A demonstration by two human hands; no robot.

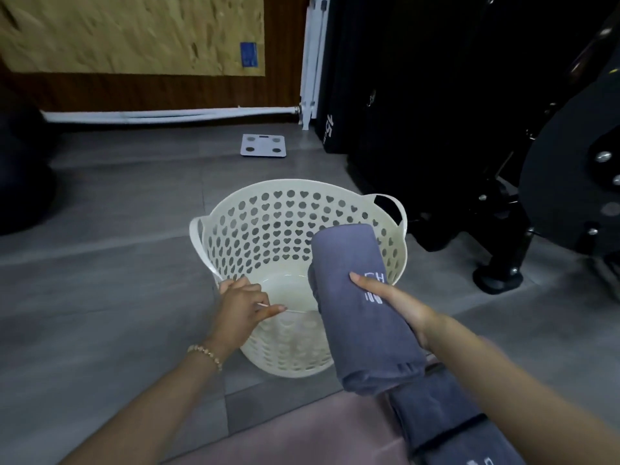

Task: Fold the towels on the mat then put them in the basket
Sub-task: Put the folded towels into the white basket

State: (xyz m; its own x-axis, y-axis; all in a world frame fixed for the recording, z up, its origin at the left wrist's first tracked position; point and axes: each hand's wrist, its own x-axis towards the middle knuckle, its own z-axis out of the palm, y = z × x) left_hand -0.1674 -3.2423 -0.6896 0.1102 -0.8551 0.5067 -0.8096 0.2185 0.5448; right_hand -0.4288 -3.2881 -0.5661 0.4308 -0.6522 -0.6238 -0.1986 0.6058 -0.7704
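Cream plastic punched with heart-shaped holes: the laundry basket [275, 229] stands on the grey tiled floor [100, 263] just beyond the pink mat [302, 431]. I see my left hand [241, 305] curled over its near rim, gripping it. My right hand [392, 300] holds a folded grey towel [355, 263], thumb on top, the other fingers hidden beneath. The towel hangs above the basket's right side, not yet inside. Other grey towels [436, 417] lie folded on the mat under my right forearm. A white bathroom scale [263, 146] sits farther back.
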